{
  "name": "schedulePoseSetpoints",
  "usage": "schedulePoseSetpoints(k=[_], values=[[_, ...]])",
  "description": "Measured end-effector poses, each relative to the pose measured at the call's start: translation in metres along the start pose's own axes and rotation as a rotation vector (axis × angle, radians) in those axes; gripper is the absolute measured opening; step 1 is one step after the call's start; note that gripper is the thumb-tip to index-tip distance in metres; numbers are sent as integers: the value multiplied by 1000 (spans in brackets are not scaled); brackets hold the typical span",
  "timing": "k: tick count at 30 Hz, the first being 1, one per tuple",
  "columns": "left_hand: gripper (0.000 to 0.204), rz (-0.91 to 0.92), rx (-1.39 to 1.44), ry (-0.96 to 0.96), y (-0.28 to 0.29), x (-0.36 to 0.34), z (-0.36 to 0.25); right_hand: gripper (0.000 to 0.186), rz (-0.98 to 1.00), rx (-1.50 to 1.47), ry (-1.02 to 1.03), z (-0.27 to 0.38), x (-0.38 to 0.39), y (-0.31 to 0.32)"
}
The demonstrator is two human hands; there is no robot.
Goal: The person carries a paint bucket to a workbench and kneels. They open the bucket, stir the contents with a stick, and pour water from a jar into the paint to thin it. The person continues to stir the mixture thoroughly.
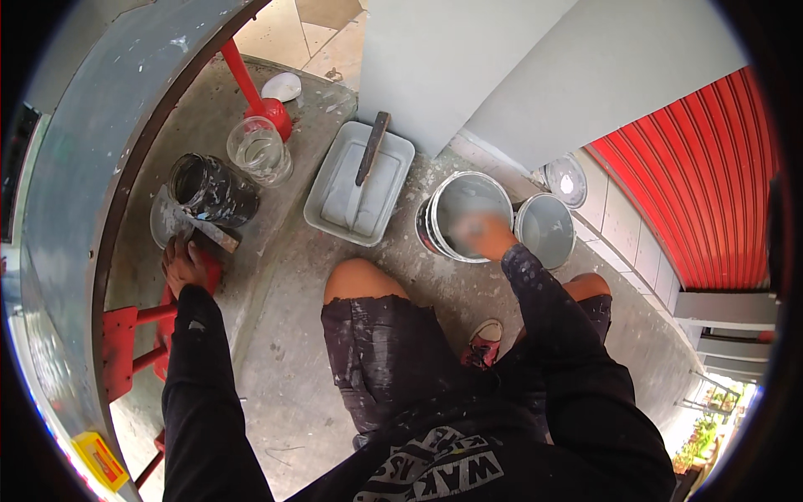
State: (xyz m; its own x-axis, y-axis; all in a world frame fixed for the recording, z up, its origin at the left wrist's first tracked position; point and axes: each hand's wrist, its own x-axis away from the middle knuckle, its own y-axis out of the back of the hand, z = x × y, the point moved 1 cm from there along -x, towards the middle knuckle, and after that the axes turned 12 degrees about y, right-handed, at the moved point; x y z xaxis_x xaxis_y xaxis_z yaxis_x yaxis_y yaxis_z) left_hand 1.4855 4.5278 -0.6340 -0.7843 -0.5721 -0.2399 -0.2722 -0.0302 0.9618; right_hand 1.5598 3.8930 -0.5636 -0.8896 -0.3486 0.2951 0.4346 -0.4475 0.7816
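Observation:
My left hand rests with its fingers apart on a red metal piece, just below a putty knife and a round lid beside a paint-smeared dark jar. My right hand is blurred, reaching into a white-rimmed bucket of grey liquid; what it holds, if anything, I cannot make out. Left of the bucket, a pale tray holds a roughly upright-pointing long wooden-handled tool. A second bucket stands right of the first.
Clear containers, a white lid and a red post are at upper left. Grey walls rise ahead, with another lid at their foot and a red shutter at right. A curved metal edge bounds the left.

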Motion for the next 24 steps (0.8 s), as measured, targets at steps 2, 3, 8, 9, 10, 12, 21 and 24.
schedulePoseSetpoints(k=[2, 3, 8, 9, 10, 12, 21, 24], values=[[42, 14, 9, 2, 2, -1, -1, 31, 3, 25, 54, -3, -3, -2], [42, 22, 15, 6, 2, -1, -2, 30, -28, 31, 89, -5, -5, -3], [42, 8, 7, -1, 1, -2, 1, 27, -182, 109, 178, -11, -20, -10], [42, 8, 4, -5, -1, -3, 0, 27, -215, 114, 175, -16, -24, -10], [42, 6, 6, -11, -2, -3, -1, 27, -247, 121, 172, -22, -28, -8], [42, 1, 7, -17, -3, -2, 0, 27, -295, 168, 155, -26, -33, -5], [42, 20, 16, 0, 4, -1, -3, 26, -328, 278, 195, -25, -31, 0], [42, -7, 12, -12, 4, 0, -7, 26, -319, 148, 275, -25, -30, -10]])
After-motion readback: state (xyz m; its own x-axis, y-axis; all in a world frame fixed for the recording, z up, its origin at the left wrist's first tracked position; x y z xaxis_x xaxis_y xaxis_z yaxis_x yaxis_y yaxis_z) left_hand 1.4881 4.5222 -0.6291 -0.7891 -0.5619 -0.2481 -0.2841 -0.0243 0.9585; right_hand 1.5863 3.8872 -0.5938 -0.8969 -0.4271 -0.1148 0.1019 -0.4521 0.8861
